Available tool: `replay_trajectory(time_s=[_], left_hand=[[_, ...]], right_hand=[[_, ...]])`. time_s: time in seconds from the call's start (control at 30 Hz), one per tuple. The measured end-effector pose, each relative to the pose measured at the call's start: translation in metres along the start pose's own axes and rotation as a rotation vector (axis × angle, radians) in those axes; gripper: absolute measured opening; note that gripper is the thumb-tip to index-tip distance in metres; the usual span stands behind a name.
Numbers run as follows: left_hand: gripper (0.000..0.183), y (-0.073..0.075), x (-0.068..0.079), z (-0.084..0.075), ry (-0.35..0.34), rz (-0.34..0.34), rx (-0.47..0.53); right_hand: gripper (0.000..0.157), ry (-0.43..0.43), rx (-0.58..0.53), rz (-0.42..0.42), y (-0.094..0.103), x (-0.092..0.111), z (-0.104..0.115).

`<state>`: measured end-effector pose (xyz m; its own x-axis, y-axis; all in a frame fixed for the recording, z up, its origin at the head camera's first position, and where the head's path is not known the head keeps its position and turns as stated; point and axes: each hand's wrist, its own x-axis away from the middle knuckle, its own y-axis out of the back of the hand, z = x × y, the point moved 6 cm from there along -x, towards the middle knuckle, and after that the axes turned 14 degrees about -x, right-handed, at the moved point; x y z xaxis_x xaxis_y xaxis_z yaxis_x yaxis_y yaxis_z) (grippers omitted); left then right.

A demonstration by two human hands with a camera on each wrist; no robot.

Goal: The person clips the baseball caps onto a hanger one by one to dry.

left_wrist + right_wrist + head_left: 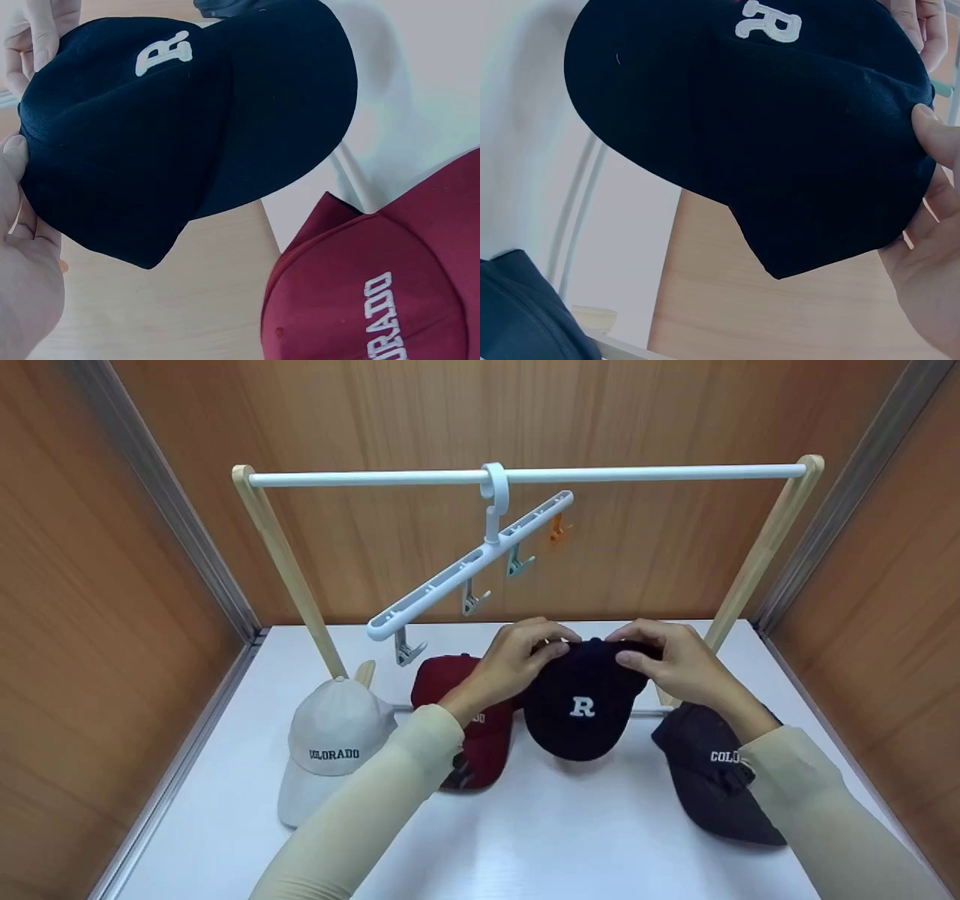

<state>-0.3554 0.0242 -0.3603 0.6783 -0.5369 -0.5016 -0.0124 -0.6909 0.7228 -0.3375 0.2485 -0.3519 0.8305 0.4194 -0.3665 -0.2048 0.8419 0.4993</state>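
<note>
While the left hand (517,660) and right hand (679,664) pinch the R cap (585,682), five o'clock from the hanger (491,549), a loose pinch could drop it; swinging toward nine o'clock could bump the red cap (491,750).

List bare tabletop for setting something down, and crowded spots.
Free: white tabletop up front, between red cap and dark cap; strip between pale cap and left wall. Crowded: middle, where left hand and right hand hold R cap beside red cap; right sleeve partly hides dark cap.
</note>
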Motion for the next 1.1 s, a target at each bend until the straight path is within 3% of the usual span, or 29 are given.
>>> replay_trajectory(time_s=[0.77,1.1], left_hand=[[0.022,0.01,-0.015,-0.006,-0.002,-0.047,0.077],[0.021,0.017,-0.02,-0.008,-0.002,-0.095,0.051]], right_hand=[[0.023,0.037,0.043,-0.012,0.017,-0.01,0.014],[0.022,0.072,0.062,-0.054,0.021,-0.016,0.022]])
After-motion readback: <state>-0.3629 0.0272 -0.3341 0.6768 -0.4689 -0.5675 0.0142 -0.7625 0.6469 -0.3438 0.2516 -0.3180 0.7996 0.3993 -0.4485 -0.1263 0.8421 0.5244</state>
